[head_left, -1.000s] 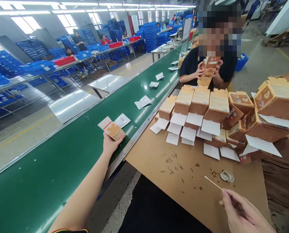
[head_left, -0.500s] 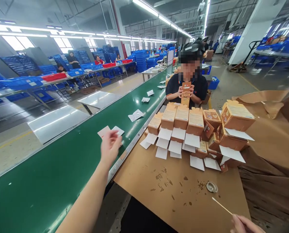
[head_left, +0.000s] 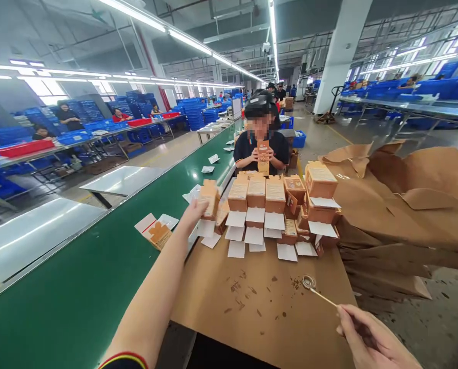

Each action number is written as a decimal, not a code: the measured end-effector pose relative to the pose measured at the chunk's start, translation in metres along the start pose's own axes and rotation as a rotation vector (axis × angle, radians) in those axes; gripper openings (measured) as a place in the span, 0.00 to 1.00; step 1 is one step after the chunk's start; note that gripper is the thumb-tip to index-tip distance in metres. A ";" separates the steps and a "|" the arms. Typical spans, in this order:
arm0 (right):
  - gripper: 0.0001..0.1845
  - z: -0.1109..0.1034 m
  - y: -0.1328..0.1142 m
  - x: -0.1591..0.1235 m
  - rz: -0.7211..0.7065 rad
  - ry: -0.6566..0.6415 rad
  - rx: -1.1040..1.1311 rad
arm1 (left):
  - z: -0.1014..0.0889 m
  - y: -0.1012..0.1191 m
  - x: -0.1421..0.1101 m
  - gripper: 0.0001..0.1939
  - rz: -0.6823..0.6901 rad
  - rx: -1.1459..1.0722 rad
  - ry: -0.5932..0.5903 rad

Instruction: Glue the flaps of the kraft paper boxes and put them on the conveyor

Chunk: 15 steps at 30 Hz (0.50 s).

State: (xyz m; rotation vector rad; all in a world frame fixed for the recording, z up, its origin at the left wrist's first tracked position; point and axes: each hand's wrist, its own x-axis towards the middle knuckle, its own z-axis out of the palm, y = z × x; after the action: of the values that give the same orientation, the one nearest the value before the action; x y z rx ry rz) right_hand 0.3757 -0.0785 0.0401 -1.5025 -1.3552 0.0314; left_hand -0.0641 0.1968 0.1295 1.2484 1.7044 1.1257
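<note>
Nearest, the right hand point(head_left: 371, 338) pinches a thin swab point(head_left: 325, 297) between thumb and fingers; its tip meets the rim of a small round dish point(head_left: 309, 282) in view, though whether it touches is unclear. The dish looks clear; its contents cannot be made out. Brown flecks point(head_left: 252, 290) lie beside it on the worktop point(head_left: 209, 302). The swab should be light and easily snapped, best held well back along its stick.

Further left, an open carton point(head_left: 159, 233) lies on the green belt point(head_left: 79, 287) beside a silvery packet point(head_left: 168, 221).

Beyond, the left hand's point(head_left: 193, 214) grip closes on a blurred brown box point(head_left: 211, 195) at the left end of the stacked boxes point(head_left: 275, 192). It is probably light, thin card, stiff but crushable, best taken by its side walls. The boxes' insides are hidden.

Farthest, a co-worker holds up another box point(head_left: 263, 154).
</note>
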 end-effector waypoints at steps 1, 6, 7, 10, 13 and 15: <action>0.20 -0.002 0.003 0.005 -0.039 0.000 -0.023 | -0.010 -0.007 -0.015 0.38 0.015 -0.039 0.047; 0.17 0.005 0.012 0.026 -0.222 0.016 -0.099 | -0.031 -0.072 -0.113 0.45 0.011 -0.445 0.083; 0.17 0.009 0.014 0.028 -0.235 -0.003 -0.105 | -0.026 -0.087 -0.134 0.45 -0.030 -0.471 0.041; 0.18 0.021 0.022 0.028 -0.248 -0.070 -0.119 | 0.005 -0.123 -0.180 0.47 -0.116 -0.401 -0.031; 0.19 0.032 0.030 0.027 -0.249 -0.129 -0.131 | 0.039 -0.143 -0.194 0.47 -0.082 -0.305 -0.014; 0.20 0.036 0.035 0.028 -0.251 -0.156 -0.137 | 0.052 -0.149 -0.191 0.48 -0.050 -0.265 -0.022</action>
State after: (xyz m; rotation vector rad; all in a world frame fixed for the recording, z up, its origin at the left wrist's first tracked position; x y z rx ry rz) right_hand 0.3873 -0.0272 0.0169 -1.4559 -1.6929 -0.1070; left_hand -0.0149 0.0034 -0.0169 1.0432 1.5050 1.2570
